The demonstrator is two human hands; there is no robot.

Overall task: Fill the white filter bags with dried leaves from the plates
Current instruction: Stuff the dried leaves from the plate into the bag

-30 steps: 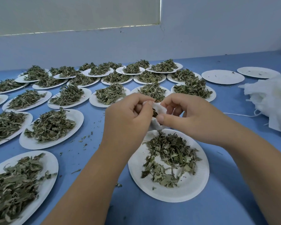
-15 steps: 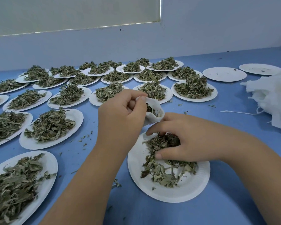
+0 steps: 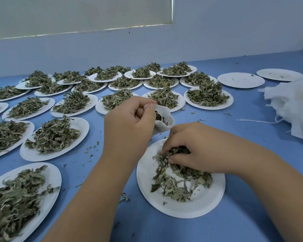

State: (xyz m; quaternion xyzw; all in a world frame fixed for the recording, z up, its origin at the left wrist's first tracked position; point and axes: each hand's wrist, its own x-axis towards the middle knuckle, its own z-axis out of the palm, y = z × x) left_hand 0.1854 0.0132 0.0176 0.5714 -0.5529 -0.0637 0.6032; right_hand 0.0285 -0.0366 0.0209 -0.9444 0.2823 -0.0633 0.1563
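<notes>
Your right hand [image 3: 196,147] is gripping a clump of dried leaves [image 3: 180,182] on the nearest plate [image 3: 178,206], while just beyond it your left hand [image 3: 129,123] is pinching the rim of a white filter bag [image 3: 164,127], holding it open with leaves inside, in front of rows of heaped plates [image 3: 208,107].

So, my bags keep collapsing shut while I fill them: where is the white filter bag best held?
Probably by pinching the filter bag at its rim, coming from the left, as the left hand does. The soft mouth then gapes up and rightward, free for the right hand, which grips dried leaves.
</notes>
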